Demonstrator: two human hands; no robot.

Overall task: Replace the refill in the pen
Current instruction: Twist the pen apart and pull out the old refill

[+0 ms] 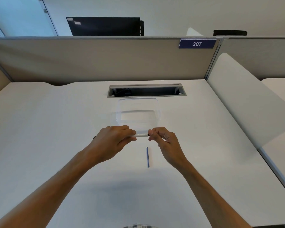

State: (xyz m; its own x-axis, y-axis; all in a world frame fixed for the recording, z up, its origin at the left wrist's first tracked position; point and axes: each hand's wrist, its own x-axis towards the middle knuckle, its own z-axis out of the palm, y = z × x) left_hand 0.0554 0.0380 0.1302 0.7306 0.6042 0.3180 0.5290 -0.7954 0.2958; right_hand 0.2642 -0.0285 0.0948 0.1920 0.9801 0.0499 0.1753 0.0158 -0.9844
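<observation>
Here, above the desk (56,129), the left hand (110,142) gripped the white pen (141,135) while the right hand (163,139) pinched its tip end, apparently unscrewing it; the blue refill (148,157) lay just nearer, awaiting insertion.

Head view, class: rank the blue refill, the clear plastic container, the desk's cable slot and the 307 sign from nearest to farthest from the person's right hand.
From the right hand:
1. Blue refill, lying on the desk just below and left of the hand.
2. Clear plastic container, right behind the hands.
3. Cable slot, beyond the container.
4. 307 sign, up on the partition.
</observation>
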